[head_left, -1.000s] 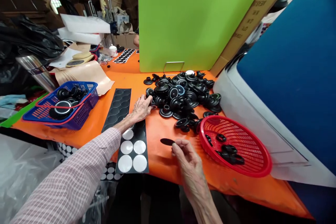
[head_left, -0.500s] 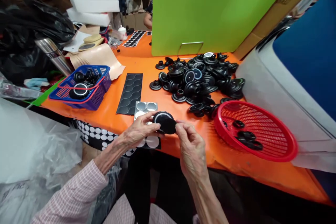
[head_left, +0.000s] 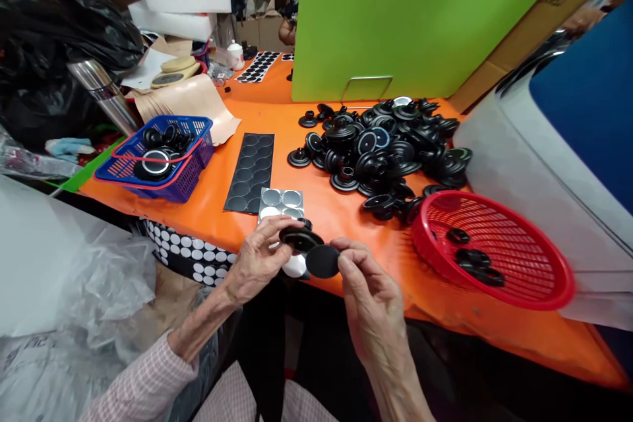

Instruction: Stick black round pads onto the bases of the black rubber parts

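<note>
My left hand (head_left: pixel 257 257) grips a black round plastic part (head_left: pixel 299 237) at the near edge of the orange table (head_left: pixel 326 211). My right hand (head_left: pixel 368 293) pinches a black round pad (head_left: pixel 322 261) just below and to the right of that part; the two are close together. Under my hands lies a dark sheet (head_left: pixel 281 201) with pale round spots where pads have been peeled off. A heap of black round parts (head_left: pixel 380 151) sits further back on the table. A red basket (head_left: pixel 489 257) at the right holds a few black parts.
A blue basket (head_left: pixel 163 158) with black parts stands at the left. Beside it lies a dark sheet of round pads (head_left: pixel 250 171). A green board (head_left: pixel 420 20) stands behind the heap. A metal flask (head_left: pixel 101 95), white foam blocks (head_left: pixel 173 3) and clear plastic bags (head_left: pixel 64 277) crowd the left.
My left hand took a black part from the heap and brought it to the near edge. My right hand lifted the black pad to it, and the two now sit slightly apart.
</note>
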Tool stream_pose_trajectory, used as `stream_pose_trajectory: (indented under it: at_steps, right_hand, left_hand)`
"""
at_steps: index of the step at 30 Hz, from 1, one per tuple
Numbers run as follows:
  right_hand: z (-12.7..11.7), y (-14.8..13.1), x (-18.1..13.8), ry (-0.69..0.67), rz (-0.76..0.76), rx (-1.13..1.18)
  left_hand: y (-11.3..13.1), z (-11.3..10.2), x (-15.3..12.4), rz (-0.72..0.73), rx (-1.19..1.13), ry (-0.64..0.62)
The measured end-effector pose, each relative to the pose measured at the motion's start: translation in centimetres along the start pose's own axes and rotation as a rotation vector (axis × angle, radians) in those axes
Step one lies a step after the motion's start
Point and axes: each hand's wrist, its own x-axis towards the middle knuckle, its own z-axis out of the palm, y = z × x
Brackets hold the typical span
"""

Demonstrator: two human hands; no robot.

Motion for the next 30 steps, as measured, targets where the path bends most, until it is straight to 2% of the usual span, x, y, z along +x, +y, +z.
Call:
stream_pose_trajectory:
  at_steps: [3,8,21,30]
  right_hand:
    - [0.3,0.4,0.2,0.083,-0.008,-0.086]
    - [0.9,1.1,0.6,0.153,0.001,-0.137]
    - [1.8,1.9,0.7,0.186,0.008,-0.125]
    - [2.1,2.2,0.7,0.200,-0.045,-0.231]
  left_hand:
    - [0.2,0.3,0.0,-0.225,-0.183,-0.071]
    - [0.2,0.5,0.1,-0.332,-0.284,-0.095]
    - [-0.6,0.3,0.1,-0.344,-0.291,-0.090]
    - [-0.4,0.3,0.1,-0.347,-0.288,-0.094]
